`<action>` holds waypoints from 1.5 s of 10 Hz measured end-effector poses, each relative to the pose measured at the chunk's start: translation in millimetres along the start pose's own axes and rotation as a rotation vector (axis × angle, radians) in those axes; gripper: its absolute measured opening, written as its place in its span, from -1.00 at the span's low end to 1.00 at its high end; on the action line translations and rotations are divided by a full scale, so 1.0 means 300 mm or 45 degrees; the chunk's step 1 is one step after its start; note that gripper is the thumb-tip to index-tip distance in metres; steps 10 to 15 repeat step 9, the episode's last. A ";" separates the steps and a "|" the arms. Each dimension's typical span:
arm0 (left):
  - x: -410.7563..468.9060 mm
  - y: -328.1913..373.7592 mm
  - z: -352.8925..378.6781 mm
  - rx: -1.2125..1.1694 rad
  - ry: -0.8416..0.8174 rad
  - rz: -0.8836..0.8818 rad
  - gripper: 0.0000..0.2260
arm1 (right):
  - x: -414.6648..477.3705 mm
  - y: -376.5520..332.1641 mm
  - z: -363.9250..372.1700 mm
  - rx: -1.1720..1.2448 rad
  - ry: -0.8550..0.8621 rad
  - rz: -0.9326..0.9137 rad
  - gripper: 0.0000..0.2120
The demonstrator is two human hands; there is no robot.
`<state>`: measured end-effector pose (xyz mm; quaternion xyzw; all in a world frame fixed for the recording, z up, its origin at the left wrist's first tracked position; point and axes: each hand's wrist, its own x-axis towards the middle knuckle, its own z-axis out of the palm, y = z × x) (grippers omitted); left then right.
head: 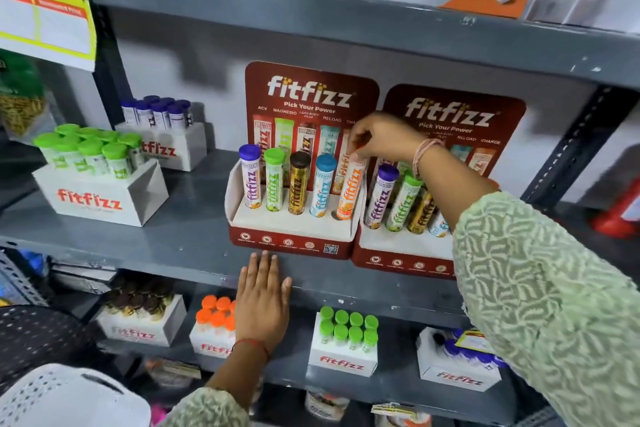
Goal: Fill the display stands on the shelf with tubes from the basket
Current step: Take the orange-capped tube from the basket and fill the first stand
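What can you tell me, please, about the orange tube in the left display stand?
The orange tube is a slim cylinder with orange-to-white labelling and vertical fitfizz lettering. It leans rightward, its base in the rightmost hole of the left display stand, beside the blue-capped tube. The right hand pinches its top, hiding the cap. The left hand lies flat on the shelf edge below, not touching it.

White fitfizz box (104, 199) of green-capped tubes; yellow-bordered poster (45, 10) upper left.
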<state>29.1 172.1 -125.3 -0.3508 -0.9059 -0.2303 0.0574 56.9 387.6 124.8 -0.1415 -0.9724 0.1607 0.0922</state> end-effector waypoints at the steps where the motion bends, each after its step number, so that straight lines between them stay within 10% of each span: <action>1: 0.002 0.003 -0.005 0.004 -0.007 0.001 -0.32 | 0.002 0.003 0.022 -0.010 0.062 -0.005 -0.66; 7: 0.004 -0.017 -0.018 -0.050 -0.079 0.028 -0.53 | -0.077 -0.013 0.157 0.166 0.297 0.217 -0.57; 9: -0.025 0.088 -0.164 -0.436 0.184 0.242 -0.46 | -0.452 -0.153 0.075 0.679 1.299 -0.165 -0.87; 15: -0.025 0.088 -0.164 -0.436 0.184 0.242 -0.46 | -0.452 -0.153 0.075 0.679 1.299 -0.165 -0.87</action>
